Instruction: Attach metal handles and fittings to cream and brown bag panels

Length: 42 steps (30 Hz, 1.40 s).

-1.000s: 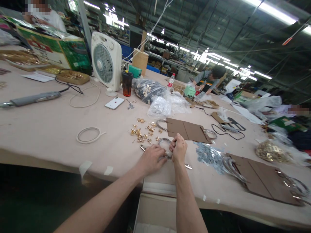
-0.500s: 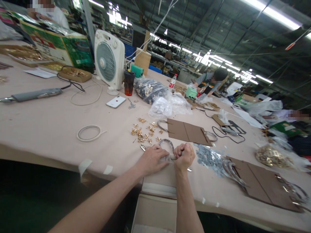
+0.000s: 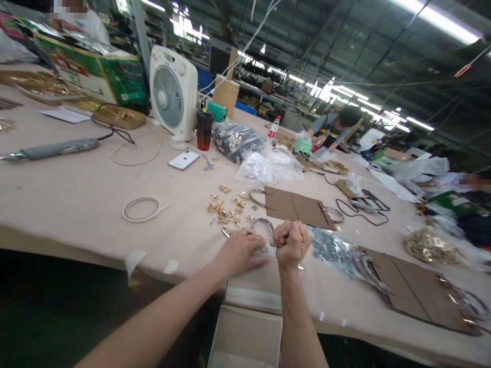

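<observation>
My left hand (image 3: 243, 251) lies flat near the table's front edge, its fingers stretched toward my right hand. My right hand (image 3: 292, 246) is closed in a fist beside it; what it grips is mostly hidden, with only a pale end showing on its left side. Between and behind the hands curves a plastic-wrapped handle (image 3: 263, 223). A small metal clasp (image 3: 226, 232) rests by my left fingers. Just beyond are scattered gold-coloured metal fittings (image 3: 226, 208). Behind my right hand lies a brown bag panel (image 3: 297, 207) with wrapped handles.
A pile of small grey-blue pieces (image 3: 333, 250) and another brown panel (image 3: 418, 291) are to the right. A tape roll (image 3: 141, 209), phone (image 3: 183, 160), fan (image 3: 172, 94) and dark cup (image 3: 204, 130) are left and behind. An open box (image 3: 245, 332) sits below the table edge.
My right fist has risen slightly and shifted a little right, away from my left hand. My left hand stays in about the same place.
</observation>
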Tool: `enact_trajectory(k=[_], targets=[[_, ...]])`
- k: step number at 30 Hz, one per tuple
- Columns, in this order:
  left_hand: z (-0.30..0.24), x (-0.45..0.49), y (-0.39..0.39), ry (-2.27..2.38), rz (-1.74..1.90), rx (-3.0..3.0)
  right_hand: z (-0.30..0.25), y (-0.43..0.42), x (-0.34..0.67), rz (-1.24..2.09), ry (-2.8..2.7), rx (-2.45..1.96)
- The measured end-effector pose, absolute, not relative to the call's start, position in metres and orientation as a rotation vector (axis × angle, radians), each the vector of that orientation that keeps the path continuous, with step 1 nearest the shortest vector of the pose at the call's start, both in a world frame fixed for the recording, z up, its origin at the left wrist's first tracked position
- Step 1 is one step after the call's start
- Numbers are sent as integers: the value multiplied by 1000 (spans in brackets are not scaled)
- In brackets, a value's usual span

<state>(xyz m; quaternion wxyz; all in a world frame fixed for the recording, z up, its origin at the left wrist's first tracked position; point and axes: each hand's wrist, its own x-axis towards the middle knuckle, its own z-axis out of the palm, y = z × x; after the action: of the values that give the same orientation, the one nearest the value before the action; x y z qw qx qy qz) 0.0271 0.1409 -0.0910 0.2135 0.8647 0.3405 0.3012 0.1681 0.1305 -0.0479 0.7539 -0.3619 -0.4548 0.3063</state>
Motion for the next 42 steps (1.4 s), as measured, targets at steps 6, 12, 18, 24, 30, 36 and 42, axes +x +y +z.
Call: enact_trajectory(k=[6,12,18,24,30,36,42], targets=[[-91,30,139,949,852,2382,-57,132,169,698,-998,-981],[-92,29,140,958,822,2407,-38,128,171,621,-965,-813],[-90,30,139,967,833,2407,-57,131,172,719,-934,-962],[-89,27,137,962,819,2413,-37,119,177,633,-910,-748],[-87,26,136,956,820,2398,-57,107,161,657,-975,-770],[-91,27,136,969,840,2377,-74,106,151,662,-979,-815],[-93,27,137,940,846,2352,-81,110,150,553,-1043,-851]])
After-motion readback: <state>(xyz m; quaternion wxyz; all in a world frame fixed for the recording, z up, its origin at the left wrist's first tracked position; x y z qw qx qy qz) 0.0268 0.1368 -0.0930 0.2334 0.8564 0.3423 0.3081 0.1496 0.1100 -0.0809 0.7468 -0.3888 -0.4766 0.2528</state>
